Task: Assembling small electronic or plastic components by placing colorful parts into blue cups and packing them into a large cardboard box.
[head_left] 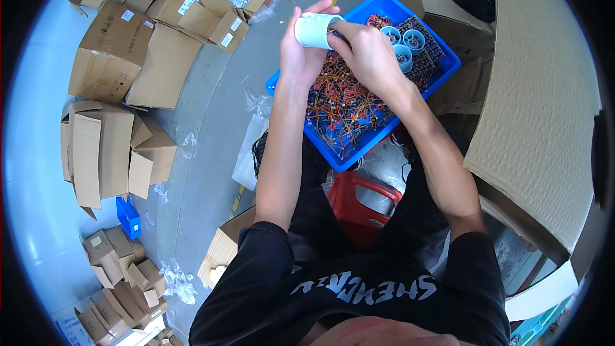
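Note:
My left hand (pixel 300 51) grips a pale blue cylindrical cup (pixel 315 29), lying sideways with its open mouth toward my right hand. My right hand (pixel 367 51) has its fingers at the cup's mouth; whether they pinch anything is hidden. Both hands hover over a blue plastic tray (pixel 442 43) on my lap. The tray is full of small round parts with red, orange and yellow wires (pixel 346 106). At the tray's far right, several more pale blue cups (pixel 405 48) stand upright among dark coil parts.
A red plastic stool (pixel 359 208) shows under the tray between my legs. A large corrugated cardboard sheet (pixel 544 102) leans at the right. Several flattened and open cardboard boxes (pixel 122 57) lie on the grey floor at left, with a small blue bin (pixel 129 216).

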